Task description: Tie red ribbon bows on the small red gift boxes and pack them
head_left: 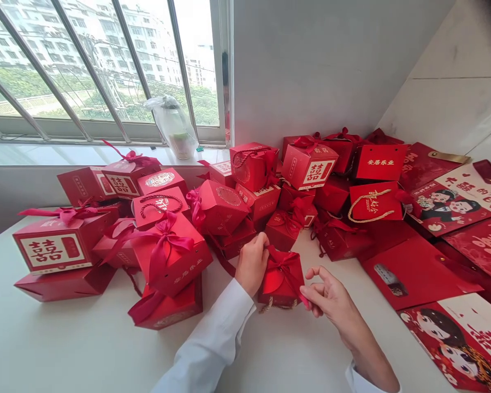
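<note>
A small red gift box (281, 289) stands on the white table in front of me, with a red satin ribbon (284, 267) tied in a bow across its top. Twisted gold cord shows along its lower front. At the box's upper left, my left hand (251, 266) is closed, its fingertips pinching the ribbon by the bow; the exact grip is partly hidden. My right hand (327, 293), on the other side, pinches a ribbon end between thumb and finger, while its other fingers are loosely curled.
Stacked red gift boxes (167, 256) with bows spread across the left and back. Flat red gift bags (423, 267) and printed cartoon-couple bags (454, 338) overlap on the right. A plastic-wrapped cup (179, 136) stands on the sill by the barred window (106, 71).
</note>
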Tool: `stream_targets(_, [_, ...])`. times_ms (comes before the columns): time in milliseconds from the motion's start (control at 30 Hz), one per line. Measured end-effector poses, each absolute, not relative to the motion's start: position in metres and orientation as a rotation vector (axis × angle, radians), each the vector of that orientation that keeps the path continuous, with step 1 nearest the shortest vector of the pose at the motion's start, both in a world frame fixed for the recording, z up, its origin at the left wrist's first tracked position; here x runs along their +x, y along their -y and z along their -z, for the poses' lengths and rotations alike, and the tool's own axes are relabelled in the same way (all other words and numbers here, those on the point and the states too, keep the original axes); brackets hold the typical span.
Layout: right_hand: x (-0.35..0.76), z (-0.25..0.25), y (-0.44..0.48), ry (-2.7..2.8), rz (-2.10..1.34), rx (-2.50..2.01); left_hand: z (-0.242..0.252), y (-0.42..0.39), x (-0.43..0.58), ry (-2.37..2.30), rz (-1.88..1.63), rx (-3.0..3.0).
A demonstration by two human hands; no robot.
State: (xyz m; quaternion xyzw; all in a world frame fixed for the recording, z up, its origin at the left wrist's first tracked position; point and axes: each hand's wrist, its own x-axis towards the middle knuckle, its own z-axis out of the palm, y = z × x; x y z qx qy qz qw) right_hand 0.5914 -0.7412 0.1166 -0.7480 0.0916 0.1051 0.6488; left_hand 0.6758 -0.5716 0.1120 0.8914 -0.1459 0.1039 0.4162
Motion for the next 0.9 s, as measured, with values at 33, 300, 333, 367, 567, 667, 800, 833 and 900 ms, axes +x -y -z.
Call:
stream_targets(33, [0.592, -0.116, 0.741, -0.208, -0.229, -1.718, -0.111, 0.572, 0.676, 0.355, -0.268, 2.245])
stream_targets(300, [0.595, -0.113, 0.744, -0.224, -0.216, -1.777, -0.115, 0.576, 0.670, 0.326, -0.293, 2.326])
stream_targets(333, [0.595, -0.113, 0.746, -0.211, -0.228, -1.782, -0.116, 0.575, 0.670, 0.336, -0.286, 2.337])
stream_targets(367, [0.595, -0.113, 0.749, -0.199, -0.235, -1.791, -0.117, 0.574, 0.670, 0.352, -0.277, 2.343])
stream_targets(567, [0.601, -0.111, 0.765, -0.203, -0.108, -1.854, -0.118, 0.568, 0.674, 0.415, -0.213, 2.231])
stream_targets(667, [0.612, -0.107, 0.766, -0.195, -0.025, -1.842, -0.117, 0.567, 0.675, 0.401, -0.185, 2.173])
stream_targets(800, [0.629, -0.104, 0.759, -0.155, 0.070, -1.848, -0.115, 0.566, 0.676, 0.404, -0.188, 2.158])
stream_targets(833, [0.633, -0.105, 0.757, -0.136, 0.083, -1.867, -0.115, 0.566, 0.677, 0.407, -0.197, 2.162])
stream_targets(900, [0.640, -0.107, 0.753, -0.083, 0.094, -1.922, -0.114, 0.567, 0.677, 0.404, -0.223, 2.174])
